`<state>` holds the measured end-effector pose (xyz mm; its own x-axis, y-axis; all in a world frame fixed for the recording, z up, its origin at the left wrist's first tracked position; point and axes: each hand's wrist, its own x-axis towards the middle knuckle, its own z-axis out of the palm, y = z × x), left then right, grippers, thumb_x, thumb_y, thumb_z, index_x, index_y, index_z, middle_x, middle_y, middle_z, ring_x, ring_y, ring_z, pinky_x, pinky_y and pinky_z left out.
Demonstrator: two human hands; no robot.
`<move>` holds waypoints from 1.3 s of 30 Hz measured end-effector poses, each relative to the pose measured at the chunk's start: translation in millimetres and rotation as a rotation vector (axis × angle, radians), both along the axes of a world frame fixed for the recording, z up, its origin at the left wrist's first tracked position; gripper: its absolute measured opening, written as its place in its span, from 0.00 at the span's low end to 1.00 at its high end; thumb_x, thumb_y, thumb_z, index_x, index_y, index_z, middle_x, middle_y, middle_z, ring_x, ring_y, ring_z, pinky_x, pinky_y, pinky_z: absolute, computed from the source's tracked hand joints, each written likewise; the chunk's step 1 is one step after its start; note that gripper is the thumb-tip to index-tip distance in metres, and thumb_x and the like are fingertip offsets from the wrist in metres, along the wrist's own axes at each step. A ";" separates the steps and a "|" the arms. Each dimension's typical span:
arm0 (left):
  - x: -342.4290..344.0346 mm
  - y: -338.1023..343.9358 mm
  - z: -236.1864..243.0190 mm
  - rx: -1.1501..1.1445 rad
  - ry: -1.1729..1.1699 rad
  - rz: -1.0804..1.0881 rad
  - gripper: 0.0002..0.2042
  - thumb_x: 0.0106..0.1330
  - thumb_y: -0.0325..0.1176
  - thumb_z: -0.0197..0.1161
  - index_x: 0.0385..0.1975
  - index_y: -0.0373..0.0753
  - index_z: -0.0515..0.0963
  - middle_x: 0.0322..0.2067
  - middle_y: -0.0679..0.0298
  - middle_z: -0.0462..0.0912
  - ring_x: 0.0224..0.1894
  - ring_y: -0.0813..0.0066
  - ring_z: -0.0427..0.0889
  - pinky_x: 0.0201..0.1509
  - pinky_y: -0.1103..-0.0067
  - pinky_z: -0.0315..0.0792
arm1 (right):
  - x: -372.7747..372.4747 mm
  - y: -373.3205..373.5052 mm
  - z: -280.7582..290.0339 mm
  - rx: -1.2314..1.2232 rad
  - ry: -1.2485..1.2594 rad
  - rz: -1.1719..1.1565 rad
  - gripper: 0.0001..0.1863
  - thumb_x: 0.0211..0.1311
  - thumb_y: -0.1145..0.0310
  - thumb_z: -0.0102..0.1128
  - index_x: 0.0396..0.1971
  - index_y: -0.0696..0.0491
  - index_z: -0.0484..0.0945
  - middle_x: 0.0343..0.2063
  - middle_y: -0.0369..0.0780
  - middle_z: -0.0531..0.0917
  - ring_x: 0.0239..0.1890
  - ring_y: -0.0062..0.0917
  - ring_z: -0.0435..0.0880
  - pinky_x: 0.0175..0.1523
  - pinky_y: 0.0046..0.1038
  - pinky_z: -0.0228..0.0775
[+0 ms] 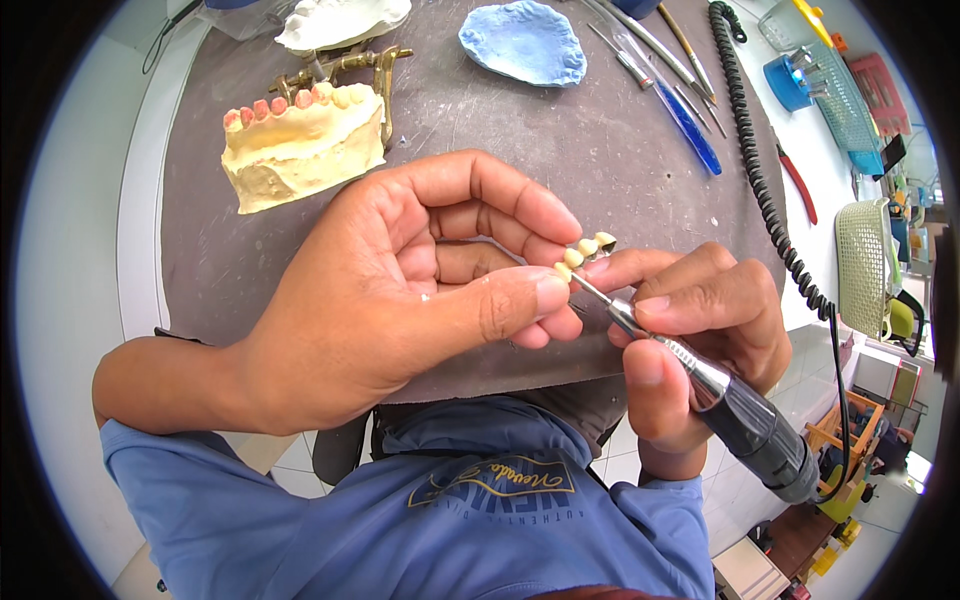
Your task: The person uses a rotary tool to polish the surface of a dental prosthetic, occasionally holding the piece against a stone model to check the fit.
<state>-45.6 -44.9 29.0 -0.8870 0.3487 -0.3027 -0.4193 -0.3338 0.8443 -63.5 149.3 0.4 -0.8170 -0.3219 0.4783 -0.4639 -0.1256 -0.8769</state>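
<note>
Between the thumb and fingers of my left hand (400, 285) is a dental bridge (573, 257), a short row of joined tooth-coloured crowns with a dark metallic patch at its far right end. My right hand (715, 310) grips a dental handpiece (712, 385), silver at the front with a black body. Its thin bit points up and left and meets the bridge close to my left thumb tip; whether it touches or lies just in front cannot be told. My right index fingertip is close beside the bridge. The inner side of the bridge is mostly hidden.
A cream dental model (300, 150) with reddish teeth stands on a brass articulator (385, 80) at far left. Farther back lie a blue moulded piece (522, 42), a blue pen-like tool (690, 130) and slim instruments. A coiled black cord (760, 170) runs down the right, near red-handled pliers (797, 185).
</note>
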 end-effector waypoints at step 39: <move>3.1 -1.4 -0.3 0.004 0.023 -0.027 0.17 0.62 0.24 0.57 0.51 0.29 0.69 0.36 0.62 0.73 0.35 0.81 0.79 0.43 0.85 0.74 | -6.2 -2.1 -5.5 -0.013 0.152 -0.086 0.10 0.54 0.66 0.61 0.27 0.55 0.71 0.16 0.36 0.70 0.19 0.18 0.71 0.49 0.51 0.72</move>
